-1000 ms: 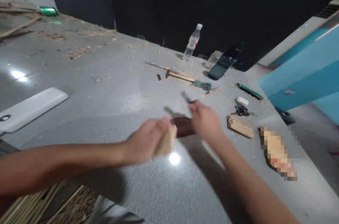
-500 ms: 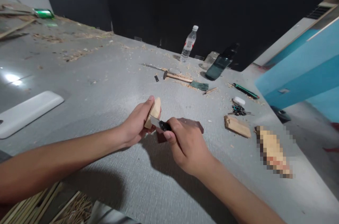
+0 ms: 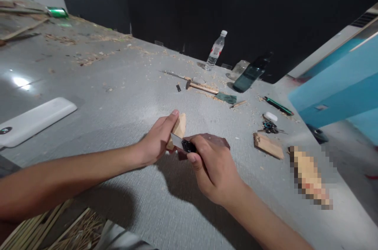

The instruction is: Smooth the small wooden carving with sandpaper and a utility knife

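Near the middle of the head view, my left hand (image 3: 159,137) grips a small pale piece of wood (image 3: 180,125), thumb along its upper side. My right hand (image 3: 214,167) is closed round the black handle of a knife (image 3: 178,141). Its short blade lies against the lower part of the wood, close to my left fingers. How the edge meets the wood is too small to tell. Behind my right hand a dark reddish-brown flat piece (image 3: 220,139) rests on the grey table (image 3: 165,210), partly hidden by the hand.
A hammer (image 3: 203,87), a water bottle (image 3: 216,51) and a dark bottle (image 3: 251,75) are at the back. On the right are a green-black cutter (image 3: 278,106), keys (image 3: 270,126), a wood block (image 3: 268,145) and a pixelated piece (image 3: 308,175). A white case (image 3: 38,120) lies left.
The whole scene has shifted slightly rightward in view. Both hands keep their hold, and the knife blade still lies against the lower part of the wood.
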`<state>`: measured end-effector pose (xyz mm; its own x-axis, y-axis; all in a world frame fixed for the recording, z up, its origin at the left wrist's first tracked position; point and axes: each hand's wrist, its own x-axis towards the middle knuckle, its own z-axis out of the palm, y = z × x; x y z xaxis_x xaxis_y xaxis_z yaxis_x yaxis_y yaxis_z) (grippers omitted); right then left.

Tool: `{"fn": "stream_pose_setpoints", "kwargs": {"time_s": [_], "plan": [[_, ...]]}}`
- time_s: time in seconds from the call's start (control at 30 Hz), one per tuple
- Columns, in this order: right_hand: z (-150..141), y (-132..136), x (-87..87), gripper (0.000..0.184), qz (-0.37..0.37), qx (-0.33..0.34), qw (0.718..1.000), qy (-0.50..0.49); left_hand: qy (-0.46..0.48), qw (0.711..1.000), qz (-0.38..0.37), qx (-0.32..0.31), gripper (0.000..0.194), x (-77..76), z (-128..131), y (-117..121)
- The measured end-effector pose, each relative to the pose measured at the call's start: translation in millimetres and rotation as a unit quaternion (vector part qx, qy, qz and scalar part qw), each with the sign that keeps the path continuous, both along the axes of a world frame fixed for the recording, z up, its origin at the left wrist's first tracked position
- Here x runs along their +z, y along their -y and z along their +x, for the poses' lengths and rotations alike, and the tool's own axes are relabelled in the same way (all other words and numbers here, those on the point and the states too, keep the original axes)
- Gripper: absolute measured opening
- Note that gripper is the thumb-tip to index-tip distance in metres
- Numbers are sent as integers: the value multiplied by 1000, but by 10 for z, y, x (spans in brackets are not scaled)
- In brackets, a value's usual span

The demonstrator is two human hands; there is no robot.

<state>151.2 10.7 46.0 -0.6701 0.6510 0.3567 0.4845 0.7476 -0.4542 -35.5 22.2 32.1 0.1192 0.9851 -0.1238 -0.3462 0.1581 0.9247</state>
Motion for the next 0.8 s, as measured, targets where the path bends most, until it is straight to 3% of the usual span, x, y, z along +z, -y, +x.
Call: {"fn": "stream_pose_setpoints", "kwargs": {"time_s": [0.2,0.33,0.47,0.53,0.63,0.7,0.8], "plan": [[33,-51,3,57,27,6,999,28,-20,1000,6,-5,68,0,3,42],[35,-82,-56,60,96,0,994,56,-63,998,24,4,71,-29,-18,20],[45,-254,-164,61,151,-43,984,84,-53,998,-22,36,63,-42,6,50],[158,-475,-150,61,122,-110,982,96,-34,998,-46,9,61,-52,38,157],[462,-822,1,58,51,-322,942,76,-24,986,-70,-149,61,-70,58,291],[595,-892,115,56,103,-398,912,13,2,988,-69,-138,64,-55,25,233],[470,-703,158,55,93,-283,954,20,124,984,-112,-67,56,31,-81,-38]]}}
